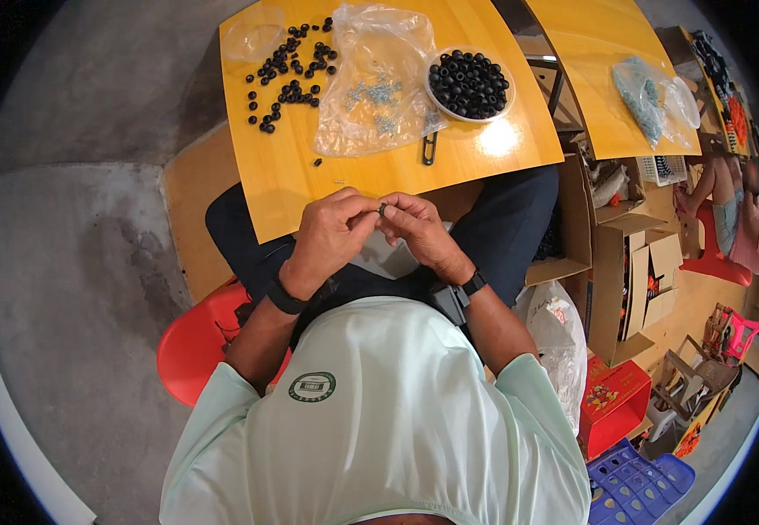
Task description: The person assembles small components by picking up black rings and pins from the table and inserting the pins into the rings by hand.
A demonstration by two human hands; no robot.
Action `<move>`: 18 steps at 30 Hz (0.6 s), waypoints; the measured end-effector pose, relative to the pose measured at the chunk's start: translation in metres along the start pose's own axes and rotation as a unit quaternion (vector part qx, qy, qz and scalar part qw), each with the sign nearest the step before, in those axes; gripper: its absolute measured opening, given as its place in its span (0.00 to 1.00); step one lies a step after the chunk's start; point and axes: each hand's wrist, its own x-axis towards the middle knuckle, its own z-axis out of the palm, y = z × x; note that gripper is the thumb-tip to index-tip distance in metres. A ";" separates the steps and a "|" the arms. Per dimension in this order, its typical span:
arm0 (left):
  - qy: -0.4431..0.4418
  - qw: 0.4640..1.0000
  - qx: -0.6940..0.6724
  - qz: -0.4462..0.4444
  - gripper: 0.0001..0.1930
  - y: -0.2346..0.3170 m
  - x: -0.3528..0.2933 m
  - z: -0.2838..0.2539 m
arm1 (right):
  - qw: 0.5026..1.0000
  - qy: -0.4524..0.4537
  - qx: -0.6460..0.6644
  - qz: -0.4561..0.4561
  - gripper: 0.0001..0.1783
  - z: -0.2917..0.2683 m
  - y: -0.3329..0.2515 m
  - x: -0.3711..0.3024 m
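Note:
My left hand (334,234) and my right hand (423,233) meet just off the near edge of the yellow table (292,192), above my lap. Between their fingertips is a small dark piece (382,209), its kind too small to make out. My right thumb and finger pinch it. The left fingers are pinched together right beside it; what they hold is hidden. On the table ahead, a clear plastic bag (344,131) lies flat under many small silvery metal parts (377,94). Loose black round beads (296,92) are scattered left of it.
A white tub (432,98) full of black beads (471,83) stands right of the bag, near a black slotted part (429,149). A second yellow table (589,52) bears a bag of parts (642,101). Cardboard boxes (608,289) stand at right; another person (729,210) sits beyond.

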 end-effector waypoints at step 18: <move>0.002 0.975 -0.189 -0.114 0.11 -0.008 -0.018 0.013 | 0.981 -0.077 0.167 0.061 0.18 0.006 0.010 0.000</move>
